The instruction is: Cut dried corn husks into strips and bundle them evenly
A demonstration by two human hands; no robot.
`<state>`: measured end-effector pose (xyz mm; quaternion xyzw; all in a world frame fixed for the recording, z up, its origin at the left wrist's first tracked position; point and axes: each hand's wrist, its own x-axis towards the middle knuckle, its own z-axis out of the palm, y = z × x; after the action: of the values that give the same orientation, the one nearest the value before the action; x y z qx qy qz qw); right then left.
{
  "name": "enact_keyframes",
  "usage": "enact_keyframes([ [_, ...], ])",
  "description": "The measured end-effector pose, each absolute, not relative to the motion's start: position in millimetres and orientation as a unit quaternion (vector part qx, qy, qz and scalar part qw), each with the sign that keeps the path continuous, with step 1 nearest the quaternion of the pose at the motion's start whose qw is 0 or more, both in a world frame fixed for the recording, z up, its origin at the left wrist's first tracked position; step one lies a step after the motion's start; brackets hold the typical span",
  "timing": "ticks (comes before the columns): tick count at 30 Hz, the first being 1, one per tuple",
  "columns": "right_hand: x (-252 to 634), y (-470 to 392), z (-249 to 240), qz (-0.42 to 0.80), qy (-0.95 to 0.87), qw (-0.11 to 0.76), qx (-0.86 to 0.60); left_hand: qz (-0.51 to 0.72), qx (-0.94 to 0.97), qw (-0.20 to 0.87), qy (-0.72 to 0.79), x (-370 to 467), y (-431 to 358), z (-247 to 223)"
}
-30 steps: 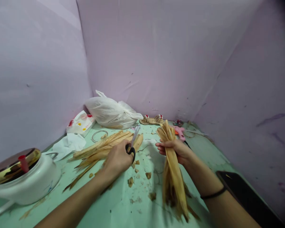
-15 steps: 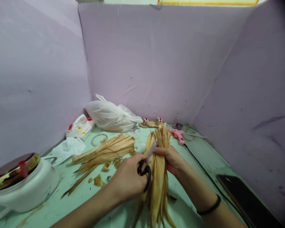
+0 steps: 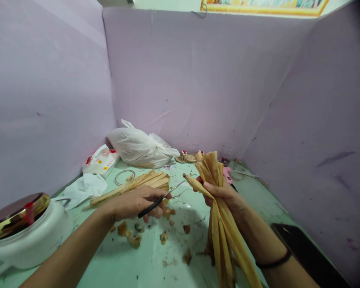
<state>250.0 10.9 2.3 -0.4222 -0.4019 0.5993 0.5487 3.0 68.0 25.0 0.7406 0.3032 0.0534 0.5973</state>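
My left hand (image 3: 133,205) holds scissors (image 3: 152,206) with a black handle. Their thin blade points right and up, its tip close to one dark-ended strip of husk. Closed around a bundle of dried corn husks (image 3: 223,236) is my right hand (image 3: 225,194), which wears a dark band on the wrist. The upper ends fan out above the fist and the long strips hang down over the table. Another bundle of dried husks (image 3: 147,181) lies on the table behind my left hand, partly hidden by it.
Brown husk scraps (image 3: 163,237) litter the pale green table. At left are a white pot (image 3: 42,244), crumpled tissue (image 3: 88,188) and a metal ring (image 3: 119,177). A white plastic bag (image 3: 141,148) and woven sandals (image 3: 184,158) lie behind; a phone (image 3: 306,252) lies right, beyond a partly hidden pink glue gun (image 3: 227,174).
My left hand has drawn the scissors away leftward from the husks. My right hand has moved slightly right, and the bundle now slants with one strip sticking out to the left.
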Motion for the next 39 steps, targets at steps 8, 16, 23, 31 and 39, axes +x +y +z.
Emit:
enact_keyframes([
  [8,235,10,1,0.462,-0.496,0.541,-0.499,0.089,0.716,0.624,0.301,17,59,20],
  [16,230,9,3,0.37,-0.496,0.585,-0.524,0.091,0.687,0.651,0.31,20,58,17],
  [23,227,10,3,0.346,-0.497,0.571,-0.554,0.101,0.675,0.646,0.343,26,53,15],
  [31,229,11,-1,0.443,-0.412,0.636,-0.479,0.119,0.646,0.67,0.346,31,51,12],
  [39,231,10,0,0.347,-0.437,0.608,-0.565,0.117,0.633,0.691,0.329,29,54,9],
])
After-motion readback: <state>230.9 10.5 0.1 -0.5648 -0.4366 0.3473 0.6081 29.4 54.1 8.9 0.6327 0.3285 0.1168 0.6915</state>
